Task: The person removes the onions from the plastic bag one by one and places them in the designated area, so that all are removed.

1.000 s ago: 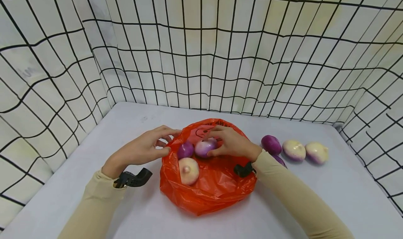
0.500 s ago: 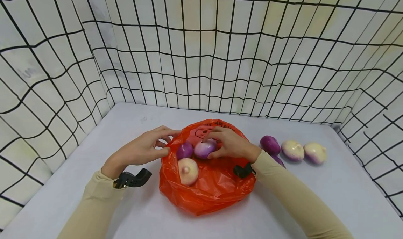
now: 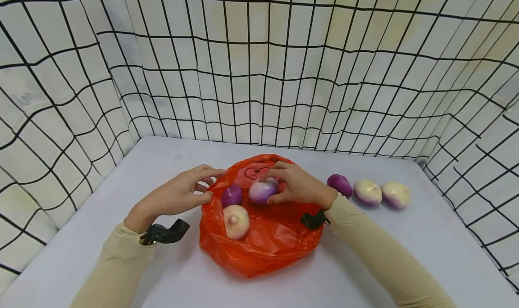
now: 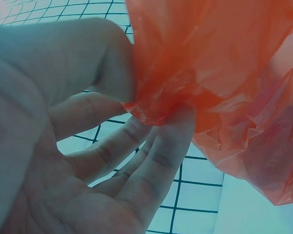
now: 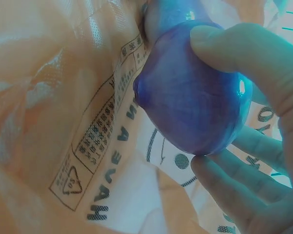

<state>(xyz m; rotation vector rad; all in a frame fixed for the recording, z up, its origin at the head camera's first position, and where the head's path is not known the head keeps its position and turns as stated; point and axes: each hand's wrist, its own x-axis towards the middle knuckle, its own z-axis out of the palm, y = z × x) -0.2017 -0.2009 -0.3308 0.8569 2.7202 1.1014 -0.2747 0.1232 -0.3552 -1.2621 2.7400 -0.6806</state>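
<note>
A red plastic bag with black print lies with its mouth spread wide. My left hand pinches the bag's left rim between thumb and fingers; the left wrist view shows the bunched film in its fingertips. Inside the bag, my right hand grips a purple-and-white onion. The right wrist view has the thumb on one side of this onion and the fingers on the other. A darker purple onion and a pale onion rest at the bag's left side.
Right of the bag, a purple onion and two pale onions, one nearer and one farther right, lie on the white table. Black netting over white walls encloses the back and both sides.
The head view has shifted slightly. The onion in my right hand has moved a little away from the darker purple onion. A second purple onion on the table is now hidden by the right sleeve.
</note>
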